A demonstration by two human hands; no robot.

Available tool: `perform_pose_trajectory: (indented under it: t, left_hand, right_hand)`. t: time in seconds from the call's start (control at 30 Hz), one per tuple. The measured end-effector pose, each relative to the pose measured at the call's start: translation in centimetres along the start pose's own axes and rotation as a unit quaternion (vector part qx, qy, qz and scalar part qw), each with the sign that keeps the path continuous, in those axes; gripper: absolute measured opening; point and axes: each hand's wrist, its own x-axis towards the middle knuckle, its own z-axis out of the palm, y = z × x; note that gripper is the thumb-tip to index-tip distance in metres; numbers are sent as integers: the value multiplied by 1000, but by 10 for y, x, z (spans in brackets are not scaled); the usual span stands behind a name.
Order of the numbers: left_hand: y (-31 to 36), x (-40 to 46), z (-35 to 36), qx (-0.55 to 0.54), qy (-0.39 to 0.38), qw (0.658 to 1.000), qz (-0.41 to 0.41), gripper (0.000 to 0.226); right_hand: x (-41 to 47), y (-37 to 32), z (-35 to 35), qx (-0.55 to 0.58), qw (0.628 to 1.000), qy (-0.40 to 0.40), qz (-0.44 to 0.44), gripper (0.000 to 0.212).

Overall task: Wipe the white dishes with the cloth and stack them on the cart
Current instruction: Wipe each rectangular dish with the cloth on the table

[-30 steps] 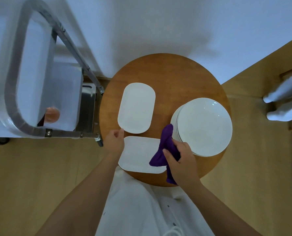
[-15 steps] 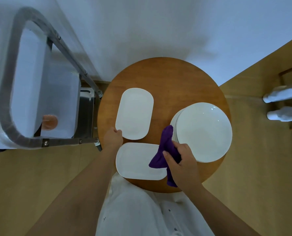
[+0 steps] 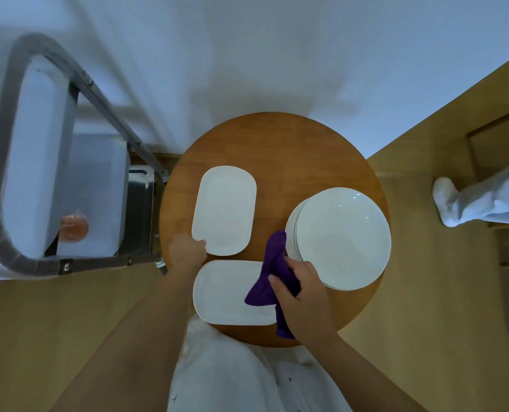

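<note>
Head view: round desk (image 3: pixel 277 144), everything placed relative to it. Two oblong dishes on its left half: far dish (image 3: pixel 225 209), near dish (image 3: pixel 226 295) at the edge closest to the person. Round plate stack (image 3: pixel 342 237) on the desk's right side. Cart (image 3: pixel 69 263) just left of the desk; no white dishes visible on it.

Right hand (image 3: pixel 303 301), fingers clamped on purple cloth (image 3: pixel 272 272), which overlaps the near dish's right end. Left hand (image 3: pixel 186 252) at the far dish's near-left corner, fingers touching its rim; whether they're curled under it can't be told.

Judgement: early, still picking up the first dish to wipe. Next move needs a firm left-hand grip on the far dish, lift clear of the desk, then cloth across its face. Glazed rim, could slip.
</note>
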Motion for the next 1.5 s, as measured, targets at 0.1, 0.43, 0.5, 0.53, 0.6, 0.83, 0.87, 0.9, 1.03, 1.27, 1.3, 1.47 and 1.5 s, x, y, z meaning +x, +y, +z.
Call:
perform_pose_trajectory:
  t: [0.1, 0.43, 0.5, 0.53, 0.6, 0.83, 0.87, 0.9, 1.03, 1.27, 1.3, 1.47, 1.5]
  left_hand:
    - [3, -2, -2, -5, -10, 1000, -1, 20]
    - [14, -5, -12, -79, -76, 993, -50, 16]
    - [11, -5, -15, -92, -70, 991, -64, 13]
    - [8, -5, -17, -108, -81, 989, -60, 12]
    - [3, -8, -19, -145, -114, 982, -43, 23]
    - [4, -35, -22, -353, -92, 930, -57, 46]
    - [5, -39, -24, -384, -89, 917, -64, 47]
    - [6, -45, -27, -407, -91, 906, -65, 48]
    - [8, -69, -41, -460, -128, 878, -26, 39]
    - [4, -112, -68, -562, -234, 793, 20, 50]
    - [2, -118, -70, -573, -248, 781, 32, 54]
    - [-16, -149, -72, -543, -215, 807, 86, 33]
    - [-19, -154, -76, -529, -210, 817, 90, 34]
  right_hand:
    - [2, -3, 3, -2, 1000, 3, -7, 33]
    - [12, -6, 2, 1, 1000, 4, 2, 35]
    - [14, -6, 2, 4, 1000, 5, 6, 35]
    - [15, -7, 2, 6, 1000, 5, 7, 35]
    - [17, -8, 1, 11, 1000, 3, 6, 34]
    - [19, -17, -3, 19, 1000, 13, -14, 33]
    - [18, -19, -3, 24, 999, 19, -16, 33]
    - [18, -20, -4, 28, 999, 23, -19, 32]
    - [13, -36, -3, 35, 997, 27, -60, 27]
    - [-3, -79, 19, -23, 992, 28, -122, 42]
    - [-6, -82, 33, -48, 992, 8, -113, 43]
    - [-26, -106, 72, -223, 965, -58, -127, 42]
    - [-27, -106, 67, -224, 958, -93, -156, 44]
